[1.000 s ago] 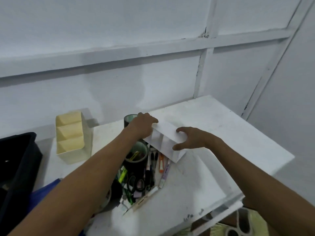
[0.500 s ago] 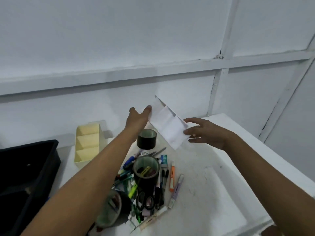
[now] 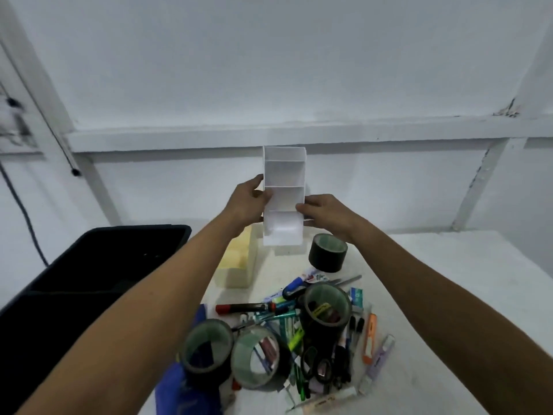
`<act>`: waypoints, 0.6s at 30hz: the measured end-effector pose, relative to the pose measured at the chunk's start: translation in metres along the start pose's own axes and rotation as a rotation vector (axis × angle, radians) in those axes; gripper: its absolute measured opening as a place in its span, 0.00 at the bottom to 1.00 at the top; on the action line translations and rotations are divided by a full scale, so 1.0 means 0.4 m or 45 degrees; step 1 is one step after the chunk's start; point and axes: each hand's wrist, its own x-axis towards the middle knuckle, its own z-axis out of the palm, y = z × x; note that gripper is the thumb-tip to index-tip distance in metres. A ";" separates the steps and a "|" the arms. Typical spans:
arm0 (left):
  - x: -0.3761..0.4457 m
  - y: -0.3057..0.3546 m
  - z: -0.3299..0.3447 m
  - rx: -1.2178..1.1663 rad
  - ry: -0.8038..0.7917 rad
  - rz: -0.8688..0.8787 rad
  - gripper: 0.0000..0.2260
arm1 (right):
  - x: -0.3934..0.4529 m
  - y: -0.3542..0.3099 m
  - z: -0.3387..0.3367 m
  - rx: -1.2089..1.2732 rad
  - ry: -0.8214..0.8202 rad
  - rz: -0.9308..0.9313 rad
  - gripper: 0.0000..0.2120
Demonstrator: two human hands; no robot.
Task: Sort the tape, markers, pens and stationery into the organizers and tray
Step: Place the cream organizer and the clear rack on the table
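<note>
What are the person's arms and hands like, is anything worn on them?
Both arms are bare from the bottom edge of the picture to the fingertips: no sleeves show. The left hand and the right hand wear no gloves, and no watch, bracelet or ring can be seen on either. The picture is slightly blurred, so fine details such as nails cannot be made out.

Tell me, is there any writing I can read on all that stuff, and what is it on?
None can be read.
Packet beside the lone tape roll: red and blue print, blurred.
Small teal pack: white marks, too small.
Pens in the pile: labels blurred.
White organizer, held in both hands: blank.
</note>
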 end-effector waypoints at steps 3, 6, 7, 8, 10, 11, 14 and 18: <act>0.018 -0.059 -0.012 0.196 0.060 0.066 0.26 | 0.038 0.000 0.026 -0.105 0.079 -0.034 0.12; 0.030 -0.101 -0.003 0.236 0.109 0.023 0.30 | 0.056 0.022 0.035 -0.193 0.120 -0.040 0.14; 0.034 -0.112 0.003 0.254 0.113 0.009 0.31 | 0.061 0.033 0.037 -0.233 0.133 -0.036 0.15; 0.039 -0.124 0.012 0.273 0.116 -0.001 0.32 | 0.065 0.047 0.040 -0.276 0.156 -0.031 0.15; 0.052 -0.147 0.028 0.304 0.118 -0.013 0.33 | 0.069 0.075 0.046 -0.337 0.220 -0.029 0.16; 0.056 -0.157 0.036 0.322 0.117 -0.024 0.33 | 0.069 0.087 0.050 -0.353 0.253 -0.027 0.17; 0.065 -0.179 0.055 0.372 0.112 -0.061 0.31 | 0.070 0.118 0.063 -0.385 0.324 -0.008 0.17; 0.075 -0.204 0.071 0.407 0.148 -0.085 0.29 | 0.080 0.145 0.083 -0.386 0.379 0.042 0.19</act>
